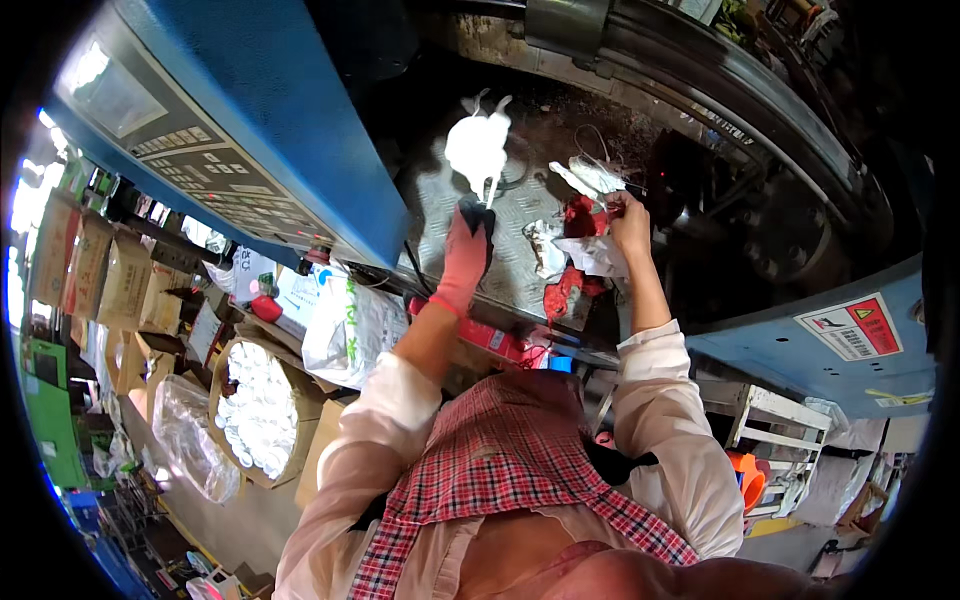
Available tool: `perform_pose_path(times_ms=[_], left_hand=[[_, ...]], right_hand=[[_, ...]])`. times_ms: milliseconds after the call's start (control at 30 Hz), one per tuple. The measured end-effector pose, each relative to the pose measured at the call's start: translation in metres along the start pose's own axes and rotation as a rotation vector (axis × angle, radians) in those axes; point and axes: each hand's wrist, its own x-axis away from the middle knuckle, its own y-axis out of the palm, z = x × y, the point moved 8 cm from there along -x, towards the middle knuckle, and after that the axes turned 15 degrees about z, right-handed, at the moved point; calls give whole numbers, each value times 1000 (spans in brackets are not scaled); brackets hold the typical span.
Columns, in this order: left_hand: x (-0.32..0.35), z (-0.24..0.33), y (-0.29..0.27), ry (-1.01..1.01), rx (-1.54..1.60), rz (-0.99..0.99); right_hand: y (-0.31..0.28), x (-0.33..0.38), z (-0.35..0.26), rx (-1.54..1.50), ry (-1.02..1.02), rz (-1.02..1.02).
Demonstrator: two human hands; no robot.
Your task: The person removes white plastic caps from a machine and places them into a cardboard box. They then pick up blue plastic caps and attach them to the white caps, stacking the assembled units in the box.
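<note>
My left hand (467,250), in a pink and black glove, is raised and grips the stem of a white moulded plastic piece (479,145) held up over a metal tread plate (520,215). My right hand (628,222), bare, is stretched out to the right of it and pinches a thin white plastic scrap (590,176). Crumpled white rags (588,255) and a red cloth (578,218) lie on the plate between and below the two hands.
A blue machine with a grey control panel (215,165) stands at the left. Below it sit a round cardboard drum of white round parts (257,410), a white plastic bag (350,325) and stacked cardboard boxes (95,270). A white slatted rack (775,440) is at the lower right.
</note>
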Motion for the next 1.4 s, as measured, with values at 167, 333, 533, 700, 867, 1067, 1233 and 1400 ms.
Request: perform_pose_path(times_ms=[167,333,533,700,867,1067,1233,1400], left_hand=[[51,-14,2,393,-762,-2],[100,14,20,457,-595,-237],[116,37,29,416,-624,-327],[92,81,31,760,-865,-162],[65,102,60,976,-1025,-243],[50,74,75,853,-1000,-276],[47,79,64,756,-922,-181],[58,79,57,648,-960,-297]], right_hand=[[-8,29,0,-70,-43,-21],[-4,60,-33,-138,-153,-143],[2,59,-64,-164,-301,-265],[-1,68,-107,-154,-561,-414],[-2,78,-142,-229,-672,-581],[-25,43,-155,-68,-693,-354],[-40,26,-129,103,-708,-195],[-35,9,-118,192,-804,51]])
